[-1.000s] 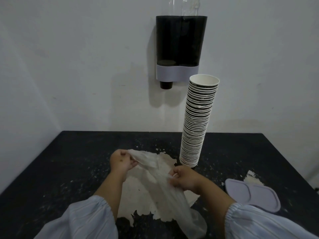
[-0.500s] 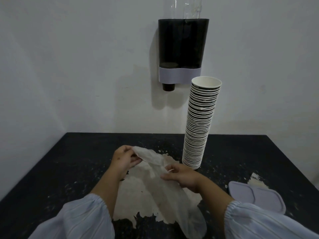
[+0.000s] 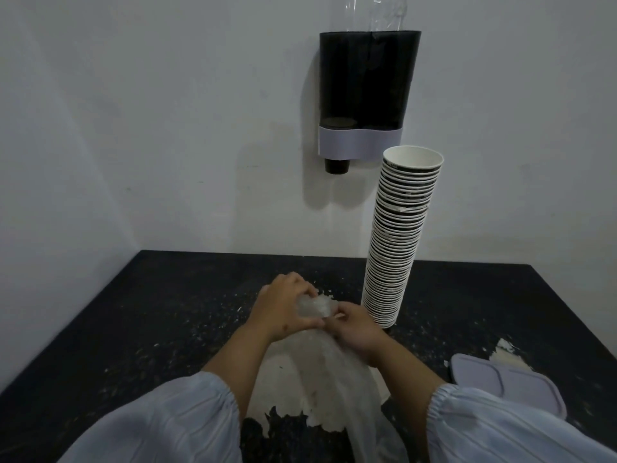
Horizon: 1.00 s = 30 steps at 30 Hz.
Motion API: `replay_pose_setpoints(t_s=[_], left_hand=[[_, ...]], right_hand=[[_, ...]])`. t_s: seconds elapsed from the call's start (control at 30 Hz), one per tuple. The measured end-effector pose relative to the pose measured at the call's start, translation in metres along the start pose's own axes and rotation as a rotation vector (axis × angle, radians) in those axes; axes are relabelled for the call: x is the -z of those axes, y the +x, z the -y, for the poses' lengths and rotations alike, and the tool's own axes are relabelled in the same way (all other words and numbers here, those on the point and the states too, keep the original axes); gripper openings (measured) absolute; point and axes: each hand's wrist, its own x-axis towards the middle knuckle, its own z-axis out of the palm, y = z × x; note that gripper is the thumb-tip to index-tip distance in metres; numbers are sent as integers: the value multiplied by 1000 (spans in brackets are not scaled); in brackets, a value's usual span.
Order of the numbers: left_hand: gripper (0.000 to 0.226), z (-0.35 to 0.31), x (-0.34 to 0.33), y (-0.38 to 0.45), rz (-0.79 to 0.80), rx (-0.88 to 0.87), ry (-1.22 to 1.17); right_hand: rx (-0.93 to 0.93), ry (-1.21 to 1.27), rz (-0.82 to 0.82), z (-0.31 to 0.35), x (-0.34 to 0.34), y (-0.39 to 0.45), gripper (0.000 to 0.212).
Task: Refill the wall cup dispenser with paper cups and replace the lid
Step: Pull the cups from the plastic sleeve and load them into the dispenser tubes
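A tall stack of paper cups [image 3: 397, 242] stands upright on the black table [image 3: 140, 325], mouths up, leaning slightly right. On the wall above hangs the dark cup dispenser [image 3: 364, 95] with a pale band and one dark cup [image 3: 336, 166] poking out below its left side. Its lilac lid [image 3: 510, 382] lies flat on the table at the right. My left hand [image 3: 283, 309] and my right hand [image 3: 354, 329] meet just left of the stack's base, both gripping a clear plastic sleeve [image 3: 334, 379] that trails toward me.
The tabletop paint is worn off in a large pale patch [image 3: 283, 372] under my hands and a smaller one [image 3: 507, 354] behind the lid. White walls close the back and left sides. Clear tubing [image 3: 377, 11] rises above the dispenser.
My hands have come together, bunching the top of the plastic sleeve that they held stretched apart before. The cup stack and lid have stayed put.
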Motion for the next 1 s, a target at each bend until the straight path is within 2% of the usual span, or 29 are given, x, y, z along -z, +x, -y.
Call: replay_pose_setpoints(t_s=[0.07, 0.13, 0.23, 0.33, 0.43, 0.57, 0.73, 0.83, 0.9, 0.93, 1.0], left_hand=[[43, -2, -2, 3, 43, 10, 111], [35, -1, -3, 3, 26, 26, 110], [25, 1, 1, 3, -12, 107, -46], [28, 5, 9, 5, -59, 204, -199], [28, 15, 20, 8, -182, 331, -303], [26, 35, 29, 8, -296, 524, -408], [21, 61, 30, 4, -445, 792, -732], [27, 67, 33, -4, -337, 915, -999], [43, 65, 35, -8, -167, 910, -1232], [50, 62, 36, -11, -85, 886, -1265], [54, 55, 32, -14, 51, 851, -1205]], right_hand=[[32, -50, 22, 2, 1, -2, 27], [50, -92, 30, 1, 3, -1, 22], [56, -121, 32, 2, 9, -1, 18], [54, -201, 55, -1, 13, -1, 8], [46, -242, 56, -9, 15, -2, 25], [44, -227, 72, -17, 19, -5, 28], [21, -197, 100, -18, 19, -4, 29], [-24, -152, 106, -23, 17, -2, 29], [-76, -35, 119, -22, 17, -3, 14], [-93, 20, 130, -20, 16, -4, 4], [-120, 95, 118, -17, 15, -1, 24]])
